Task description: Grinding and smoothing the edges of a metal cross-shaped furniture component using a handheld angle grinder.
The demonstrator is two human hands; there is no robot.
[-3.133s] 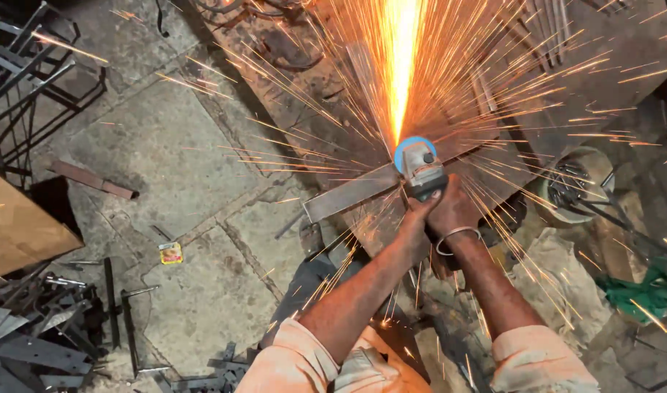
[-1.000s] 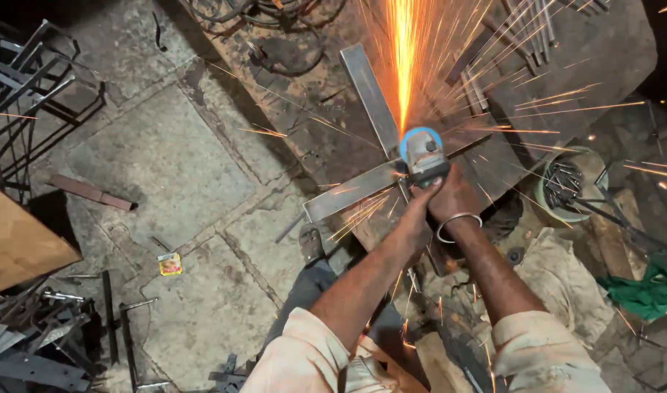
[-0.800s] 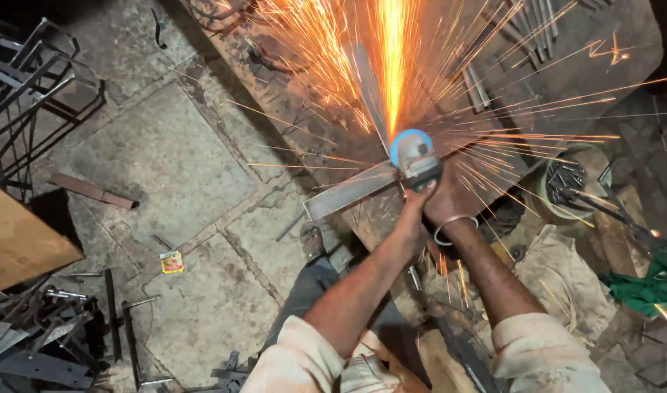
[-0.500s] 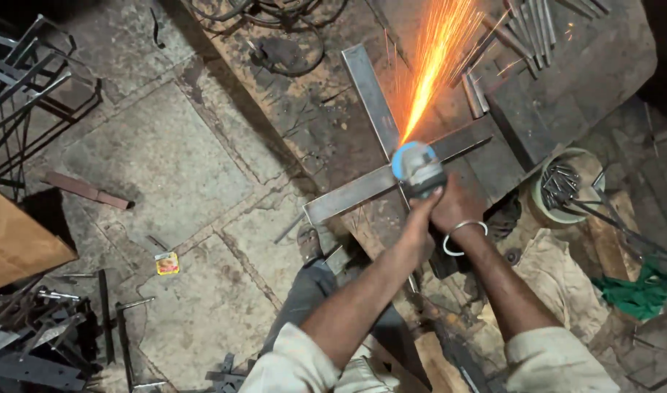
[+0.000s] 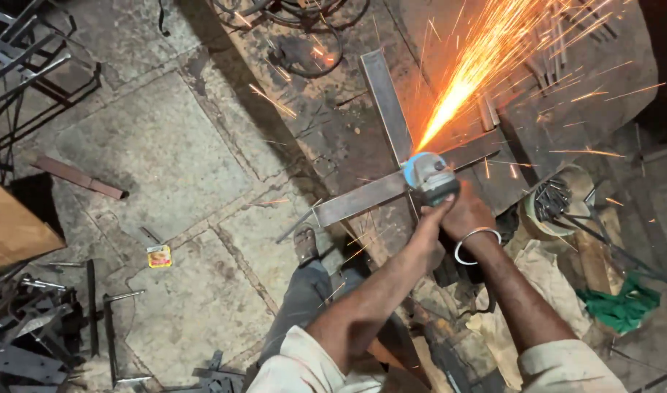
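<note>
**Orange sparks over crossed steel**

Grey stone slabs [image 5: 152, 153] fill the left half of the frame, with a rusty metal bar [image 5: 75, 175] lying at centre left and dark scrap steel [image 5: 35, 335] heaped in the lower left corner. A small yellow packet [image 5: 159, 255] lies on the stone near that heap.

At centre, two flat steel strips [image 5: 362, 200] lie crossed on the worn bench [image 5: 326, 124]. The angle grinder [image 5: 429, 177] sits right at their crossing, throwing orange sparks [image 5: 486, 65] toward the upper right of the frame.

The left hand [image 5: 434, 222] is clenched around the grinder's body from below. Just beside it, the right hand [image 5: 470, 215], a metal bangle [image 5: 477, 244] on its wrist, is also clenched on the tool's rear.

Further right, a round tub [image 5: 555, 207] holds thin rods, and a green cloth [image 5: 624, 306] lies at lower right.
</note>
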